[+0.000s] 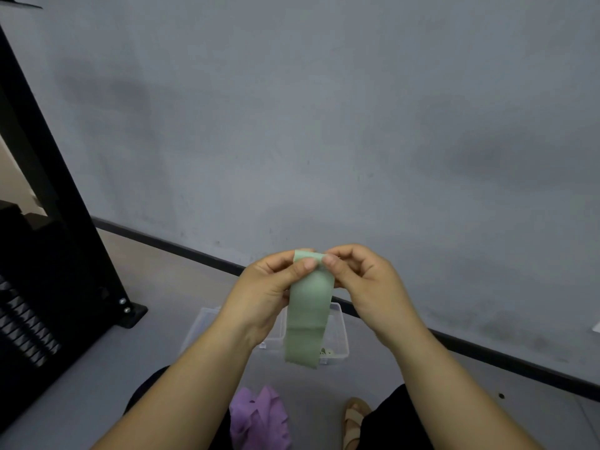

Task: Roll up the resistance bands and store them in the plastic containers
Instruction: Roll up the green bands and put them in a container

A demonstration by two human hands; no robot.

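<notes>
A pale green resistance band (308, 316) hangs down flat in front of me. My left hand (269, 287) pinches its top edge with thumb and fingers. My right hand (360, 280) pinches the same top edge from the right, fingers curled. Below and behind the band a clear plastic container (339, 339) sits on the floor, partly hidden by the band and my left wrist. A crumpled purple band (259, 417) lies between my legs near the bottom of the view.
A black metal frame with a bolted foot (130, 311) stands at the left. A grey wall with a black skirting strip (487, 349) runs across behind the container. A sandalled foot (354, 420) rests on the floor at the lower right.
</notes>
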